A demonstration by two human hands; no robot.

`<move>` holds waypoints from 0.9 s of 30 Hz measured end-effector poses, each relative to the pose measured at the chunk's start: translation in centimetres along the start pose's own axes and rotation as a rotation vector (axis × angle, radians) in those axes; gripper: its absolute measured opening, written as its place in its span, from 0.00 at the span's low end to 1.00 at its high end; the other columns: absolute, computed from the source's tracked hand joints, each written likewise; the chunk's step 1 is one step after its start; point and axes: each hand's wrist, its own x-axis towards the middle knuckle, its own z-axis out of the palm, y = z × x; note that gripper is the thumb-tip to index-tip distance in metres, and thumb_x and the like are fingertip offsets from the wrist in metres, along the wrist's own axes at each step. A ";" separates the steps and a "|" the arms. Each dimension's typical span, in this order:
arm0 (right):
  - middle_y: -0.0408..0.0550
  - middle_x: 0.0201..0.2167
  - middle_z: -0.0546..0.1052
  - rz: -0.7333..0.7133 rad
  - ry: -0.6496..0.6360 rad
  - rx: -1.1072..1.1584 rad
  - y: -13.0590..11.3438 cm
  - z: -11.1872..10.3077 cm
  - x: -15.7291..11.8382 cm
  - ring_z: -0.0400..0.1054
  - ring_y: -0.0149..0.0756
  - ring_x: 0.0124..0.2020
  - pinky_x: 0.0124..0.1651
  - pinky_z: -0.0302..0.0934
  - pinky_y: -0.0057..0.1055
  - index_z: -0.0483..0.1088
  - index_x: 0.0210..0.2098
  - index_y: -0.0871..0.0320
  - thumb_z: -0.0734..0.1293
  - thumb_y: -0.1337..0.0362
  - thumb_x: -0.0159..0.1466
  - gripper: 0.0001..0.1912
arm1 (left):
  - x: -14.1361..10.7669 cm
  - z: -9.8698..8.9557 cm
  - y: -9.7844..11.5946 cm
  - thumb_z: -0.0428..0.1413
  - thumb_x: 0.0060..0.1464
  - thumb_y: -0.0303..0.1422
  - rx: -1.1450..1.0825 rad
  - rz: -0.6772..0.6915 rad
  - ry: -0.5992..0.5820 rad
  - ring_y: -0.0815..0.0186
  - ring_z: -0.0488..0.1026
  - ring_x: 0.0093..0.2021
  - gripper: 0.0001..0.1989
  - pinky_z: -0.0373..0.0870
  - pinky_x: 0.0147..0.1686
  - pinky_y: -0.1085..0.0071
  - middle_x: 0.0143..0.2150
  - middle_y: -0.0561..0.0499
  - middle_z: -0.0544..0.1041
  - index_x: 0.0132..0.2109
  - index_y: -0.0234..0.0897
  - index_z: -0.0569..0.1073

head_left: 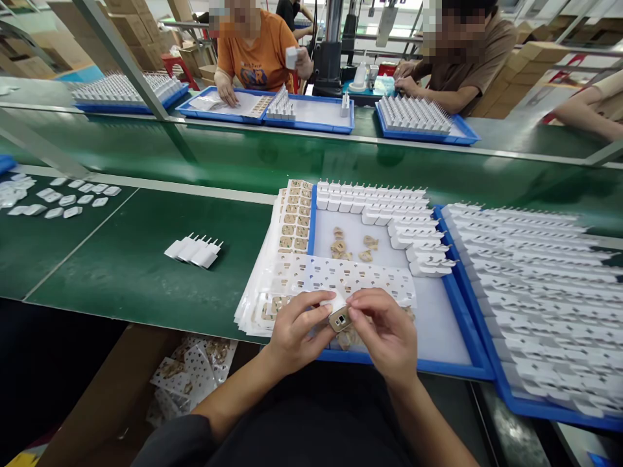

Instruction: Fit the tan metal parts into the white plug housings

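My left hand (pixel 302 325) grips a white plug charger (pixel 335 301) between thumb and fingers, its port end facing me. A tan sticker (pixel 342 322) with cut-outs covers that end around the ports. At the right edge of this end, the thumb and fingers of my right hand (pixel 384 327) are closed on the charger; whether they also pinch the sticker is hidden. Below my hands lies a blue tray (pixel 440 324) with rows of upright white chargers (pixel 370 198) along its far and right sides. A sticker sheet (pixel 350 272) lies across it, near loose tan scraps (pixel 339 243).
Left of the tray is a stack of sticker sheets (pixel 265 279). Several chargers (pixel 193 250) lie on the green bench, with white pieces (pixel 73 198) farther left. A second tray (pixel 511 402) full of chargers stands right. Co-workers (pixel 263 48) sit across the line; a box (pixel 111 389) holds used sheets below.
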 end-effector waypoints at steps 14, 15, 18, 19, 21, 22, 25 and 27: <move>0.49 0.40 0.83 -0.204 -0.064 -0.182 0.3 -0.2 0.4 0.79 0.41 0.40 0.44 0.76 0.39 0.80 0.48 0.49 0.71 0.73 0.64 0.16 | -0.2 0.2 0.4 0.63 0.57 0.28 0.015 -0.040 0.045 0.62 0.82 0.45 0.16 0.82 0.41 0.67 0.46 0.43 0.81 0.51 0.39 0.70; 0.49 0.41 0.83 -0.142 -0.056 -0.121 0.5 -0.1 0.3 0.79 0.41 0.41 0.44 0.76 0.38 0.80 0.47 0.48 0.71 0.72 0.64 0.15 | -0.2 0.3 0.4 0.64 0.57 0.28 0.006 -0.059 0.063 0.62 0.82 0.46 0.16 0.82 0.42 0.67 0.46 0.43 0.81 0.51 0.39 0.70; 0.49 0.45 0.82 0.038 -0.076 0.050 1.0 0.1 0.0 0.78 0.40 0.45 0.43 0.76 0.35 0.80 0.47 0.47 0.71 0.68 0.65 0.13 | -0.1 0.4 0.4 0.65 0.56 0.28 -0.011 -0.082 0.098 0.62 0.81 0.47 0.16 0.82 0.44 0.66 0.46 0.42 0.81 0.50 0.38 0.70; 0.50 0.46 0.81 0.074 -0.089 0.084 1.1 0.0 -0.1 0.78 0.40 0.46 0.42 0.77 0.34 0.80 0.48 0.48 0.71 0.67 0.66 0.12 | 0.0 0.4 0.3 0.65 0.56 0.28 -0.016 -0.079 0.093 0.62 0.81 0.47 0.16 0.81 0.44 0.66 0.46 0.42 0.81 0.50 0.37 0.70; 0.51 0.46 0.81 0.091 -0.116 0.093 1.0 -0.3 0.1 0.77 0.40 0.47 0.42 0.76 0.33 0.79 0.48 0.48 0.71 0.66 0.66 0.12 | 0.1 0.3 0.2 0.65 0.56 0.27 -0.018 -0.057 0.060 0.62 0.81 0.47 0.16 0.81 0.44 0.66 0.46 0.41 0.81 0.50 0.37 0.70; 0.51 0.45 0.80 0.074 -0.128 0.071 0.8 -0.4 0.3 0.77 0.40 0.46 0.43 0.76 0.34 0.79 0.48 0.49 0.70 0.66 0.66 0.11 | 0.2 0.2 0.1 0.64 0.55 0.26 -0.018 -0.043 0.043 0.62 0.81 0.47 0.16 0.81 0.44 0.67 0.47 0.41 0.81 0.50 0.37 0.70; 0.49 0.41 0.81 -0.022 -0.162 -0.043 0.0 -0.9 1.1 0.76 0.39 0.44 0.46 0.74 0.36 0.79 0.45 0.50 0.70 0.69 0.67 0.10 | 0.3 0.0 -0.1 0.64 0.54 0.25 -0.021 -0.019 0.022 0.61 0.81 0.47 0.17 0.81 0.43 0.67 0.47 0.41 0.81 0.50 0.38 0.70; 0.48 0.39 0.82 -0.104 -0.170 -0.124 -0.4 -1.0 1.5 0.76 0.39 0.42 0.46 0.73 0.37 0.78 0.44 0.51 0.70 0.72 0.66 0.11 | 0.3 -0.1 -0.1 0.64 0.54 0.25 -0.026 -0.014 0.017 0.60 0.81 0.47 0.17 0.81 0.44 0.66 0.48 0.41 0.81 0.50 0.37 0.71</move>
